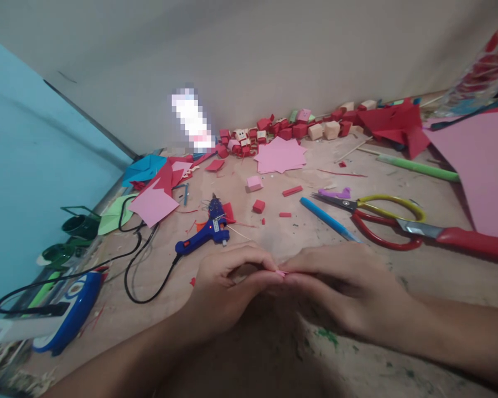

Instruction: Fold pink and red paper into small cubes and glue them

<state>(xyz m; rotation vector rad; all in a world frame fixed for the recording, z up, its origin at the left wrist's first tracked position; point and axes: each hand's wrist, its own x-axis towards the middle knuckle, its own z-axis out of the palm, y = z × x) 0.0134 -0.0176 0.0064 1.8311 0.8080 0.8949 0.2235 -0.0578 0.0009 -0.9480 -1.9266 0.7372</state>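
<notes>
Low in the middle of the head view, my left hand (234,279) and my right hand (351,282) meet at the fingertips. Both pinch one small piece of pink paper (281,273), which the fingers mostly hide. Beyond the hands lie a small red paper cube (258,206) and a pink paper cube (254,183). A blue hot glue gun (209,229) rests left of these, its switch lit red. Right of the cubes is a blue pen-like stick (327,217), near my right hand. Scissors (382,218) with yellow and red handles lie further right.
Pink star-edged paper (280,155) and many small paper boxes (299,130) line the wall. A blurred bright screen (193,119) leans there. Black cable (126,276) loops at left beside a blue-and-white tool (72,315). Pink sheet (481,166) and a red-handled cutter (473,243) lie right.
</notes>
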